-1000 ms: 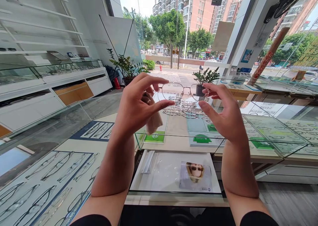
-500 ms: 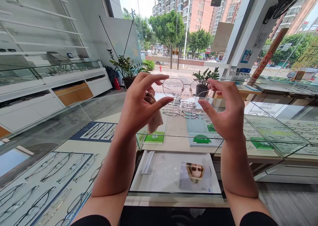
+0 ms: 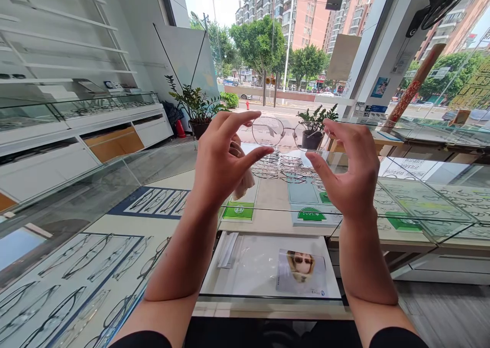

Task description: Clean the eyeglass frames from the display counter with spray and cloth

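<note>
A pair of thin-rimmed eyeglasses (image 3: 288,129) is held up in front of me, above the glass counter, with its round lenses side by side. My left hand (image 3: 222,154) grips the left end of the frame by the fingers, thumb stretched out below the lens. A pale cloth (image 3: 245,182) hangs from its curled lower fingers, partly hidden behind the hand. At the other end, my right hand (image 3: 350,164) pinches the right side of the frame, its thumb apart below. The temples are mostly hidden behind the fingers.
Rows of eyeglasses (image 3: 92,256) lie in the glass display counter (image 3: 161,164), with green cards (image 3: 238,210) further in. Below my hands, an open white drawer (image 3: 252,279) holds a printed picture (image 3: 301,271). Potted plants (image 3: 312,128) stand beyond the counter, before the window.
Both hands have shifted slightly to the right, the left one more. The eyeglasses have tilted a little, and the cloth has moved along with my left hand.
</note>
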Tool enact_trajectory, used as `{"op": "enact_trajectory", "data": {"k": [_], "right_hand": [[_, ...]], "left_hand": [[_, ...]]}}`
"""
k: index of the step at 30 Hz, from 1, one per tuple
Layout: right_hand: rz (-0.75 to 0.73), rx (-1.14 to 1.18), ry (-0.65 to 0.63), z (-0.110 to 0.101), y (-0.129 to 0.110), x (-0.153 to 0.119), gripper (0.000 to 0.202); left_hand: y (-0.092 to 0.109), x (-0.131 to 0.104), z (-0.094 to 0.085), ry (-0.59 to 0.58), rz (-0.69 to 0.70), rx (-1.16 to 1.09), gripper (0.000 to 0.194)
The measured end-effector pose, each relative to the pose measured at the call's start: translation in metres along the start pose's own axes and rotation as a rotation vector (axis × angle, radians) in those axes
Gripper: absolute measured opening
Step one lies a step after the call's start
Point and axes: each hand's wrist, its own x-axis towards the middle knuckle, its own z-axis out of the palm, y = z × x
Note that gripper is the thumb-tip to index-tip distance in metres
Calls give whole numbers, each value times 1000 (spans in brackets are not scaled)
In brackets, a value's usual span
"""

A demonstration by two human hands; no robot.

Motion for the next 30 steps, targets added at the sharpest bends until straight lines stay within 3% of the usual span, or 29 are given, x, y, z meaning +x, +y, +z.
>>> {"op": "enact_trajectory", "data": {"k": [12,23,30], "right_hand": [[46,13,3,7,8,-1,51],[-24,12,73,8,6,-1,50],[111,120,84,8,7,-2,43]], "left_hand": [[1,-3,3,58,32,58,69],[1,-2,6,92,45,66,66],[-4,-6,4,111,46,65,65]]}}
